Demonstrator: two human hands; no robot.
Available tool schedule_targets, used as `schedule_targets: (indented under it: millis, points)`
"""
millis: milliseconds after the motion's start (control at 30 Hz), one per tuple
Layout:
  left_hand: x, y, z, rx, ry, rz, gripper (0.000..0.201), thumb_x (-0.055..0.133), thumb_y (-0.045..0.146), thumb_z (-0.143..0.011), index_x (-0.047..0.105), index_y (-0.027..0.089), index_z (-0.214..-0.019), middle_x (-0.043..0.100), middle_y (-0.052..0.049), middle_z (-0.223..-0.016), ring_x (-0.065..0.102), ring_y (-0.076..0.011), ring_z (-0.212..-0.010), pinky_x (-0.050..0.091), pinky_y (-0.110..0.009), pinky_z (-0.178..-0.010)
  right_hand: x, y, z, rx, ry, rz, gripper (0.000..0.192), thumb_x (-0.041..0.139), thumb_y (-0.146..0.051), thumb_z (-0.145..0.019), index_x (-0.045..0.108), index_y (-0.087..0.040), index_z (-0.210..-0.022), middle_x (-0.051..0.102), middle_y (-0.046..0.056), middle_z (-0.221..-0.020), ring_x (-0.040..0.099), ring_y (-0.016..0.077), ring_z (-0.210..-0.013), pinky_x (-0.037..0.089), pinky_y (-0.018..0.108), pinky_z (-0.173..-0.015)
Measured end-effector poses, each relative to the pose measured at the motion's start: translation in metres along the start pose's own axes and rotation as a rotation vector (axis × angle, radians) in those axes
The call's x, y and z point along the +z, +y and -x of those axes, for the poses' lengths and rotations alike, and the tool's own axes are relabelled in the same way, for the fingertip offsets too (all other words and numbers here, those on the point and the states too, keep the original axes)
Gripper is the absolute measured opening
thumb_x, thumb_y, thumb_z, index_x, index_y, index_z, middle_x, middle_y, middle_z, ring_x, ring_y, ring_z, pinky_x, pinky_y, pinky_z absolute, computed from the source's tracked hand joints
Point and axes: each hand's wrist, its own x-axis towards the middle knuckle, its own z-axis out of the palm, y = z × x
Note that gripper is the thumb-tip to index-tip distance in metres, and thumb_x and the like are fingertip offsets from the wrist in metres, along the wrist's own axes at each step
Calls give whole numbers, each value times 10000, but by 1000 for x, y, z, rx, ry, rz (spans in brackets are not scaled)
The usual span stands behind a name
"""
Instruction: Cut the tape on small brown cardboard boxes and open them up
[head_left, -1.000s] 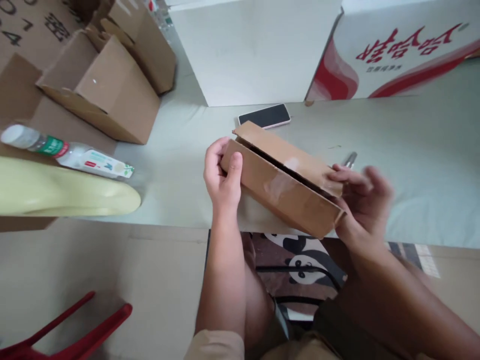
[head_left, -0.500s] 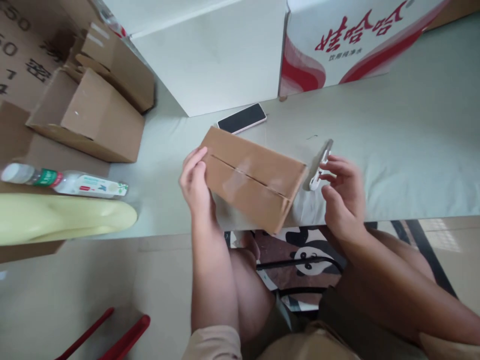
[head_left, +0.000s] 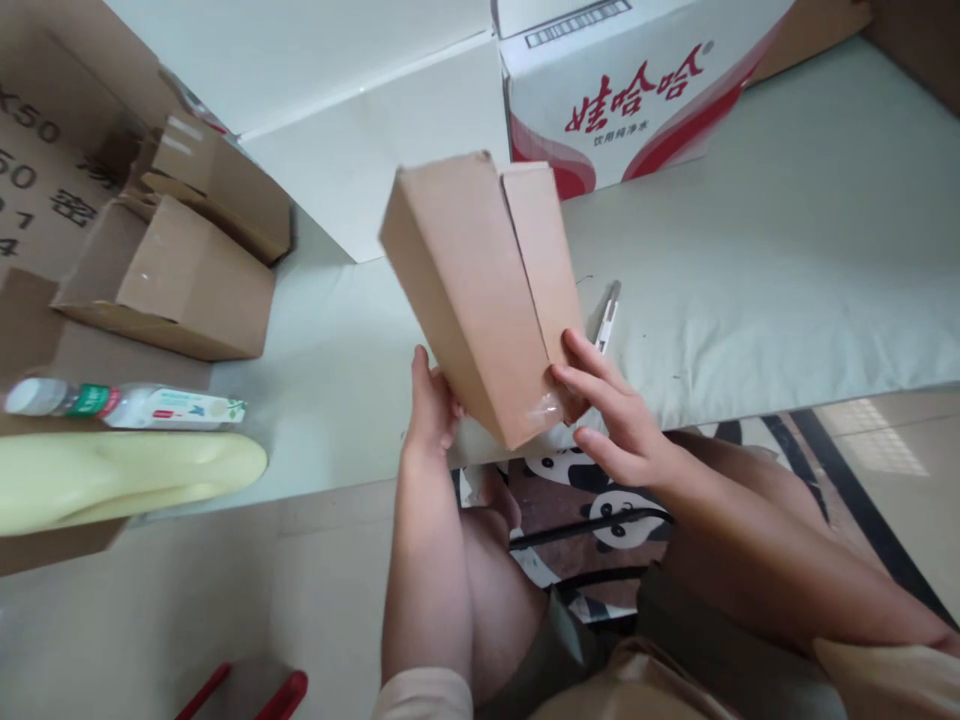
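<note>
A brown cardboard box (head_left: 487, 290) is tilted up above the table's front edge, one long flap seam facing me and clear tape at its lower end. My left hand (head_left: 431, 405) grips it from the lower left, thumb up, with the other fingers partly hidden behind the box. On the lower right side, my right hand (head_left: 619, 415) touches the cardboard with its fingertips; its fingers are stretched and apart. Just beyond that hand lies a white utility knife (head_left: 607, 318) on the table, partly covered by the fingers.
A green-clothed table (head_left: 765, 270) runs across. White cartons (head_left: 420, 140) and a red-and-white water carton (head_left: 622, 130) stand at the back. At left are open cardboard boxes (head_left: 202, 275), a plastic bottle (head_left: 172, 405) and a pale yellow object (head_left: 135, 475).
The box has turned and tipped upright, now hiding the phone. My right hand has left the utility knife and come over to the box. My left hand has shifted lower on the box.
</note>
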Motion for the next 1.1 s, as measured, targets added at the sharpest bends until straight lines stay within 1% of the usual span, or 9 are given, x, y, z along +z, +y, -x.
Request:
schedule_targets:
  millis: [133,233,400,533,633,733,833,967,1100]
  points:
    - [10,-2,5,-168,-44,-357,584,427,685,-929,690,170,-844,436,17,-430,371,-117,-349,243,-250,-368,-12,1,-1,71,109,-11,573,499,-371,-1000,397,-371,-1564,329,17,-1683,354,285,-1545,358,518,-1259]
    - [11,-4,2,-101,-121,-621,434,545,547,-908,666,166,-740,466,14,-442,407,-115,-377,283,-247,-402,-19,8,-3,141,130,-22,458,514,-383,-999,541,-338,-1454,463,55,-1599,436,295,-1494,385,533,-1236]
    - [10,-3,-4,629,210,-484,402,607,480,-843,699,206,-1122,734,-114,-1165,690,-260,-1109,573,-389,-903,-15,18,-10,62,30,-26,409,543,-367,-983,597,-309,-1385,543,76,-1525,482,284,-1461,329,560,-1266]
    - [19,1,6,1078,8,-537,444,437,496,-964,682,270,-1256,620,-60,-1427,493,-254,-1432,341,-468,-1250,-10,17,-11,87,-14,-12,431,430,-470,-1017,600,-295,-1373,542,64,-1524,472,272,-1467,319,556,-1270]
    - [31,-2,14,1114,-17,-632,487,339,486,-1011,662,265,-1303,580,-68,-1463,494,-247,-1419,299,-466,-1271,-15,18,-10,189,109,34,502,298,-514,-1037,621,-271,-1335,582,80,-1465,524,268,-1406,443,504,-1167]
    - [38,-7,16,1117,25,-634,510,299,481,-1026,654,257,-1315,579,-79,-1454,493,-254,-1412,321,-461,-1254,-26,27,-12,417,211,263,410,416,-453,-994,682,-222,-1203,723,101,-1080,688,233,-963,557,392,-834]
    - [41,-11,16,1122,51,-578,491,304,451,-1031,656,263,-1317,576,-78,-1457,500,-258,-1403,334,-462,-1241,-34,40,-15,688,-41,513,367,508,-380,-918,703,-216,-1182,678,42,-701,572,187,-595,389,306,-547]
    - [44,-12,18,1117,74,-573,482,325,442,-1029,663,256,-1318,583,-77,-1444,507,-252,-1390,325,-464,-1247,-36,48,-18,810,-290,738,306,551,-405,-873,729,-218,-1037,712,82,-724,541,201,-566,236,295,-511]
    - [46,-11,19,1095,111,-610,521,304,468,-1023,673,232,-1305,595,-88,-1431,509,-258,-1390,350,-454,-1236,-38,48,-16,819,-76,568,265,604,-464,-857,648,-213,-928,642,29,-644,539,171,-561,307,285,-519]
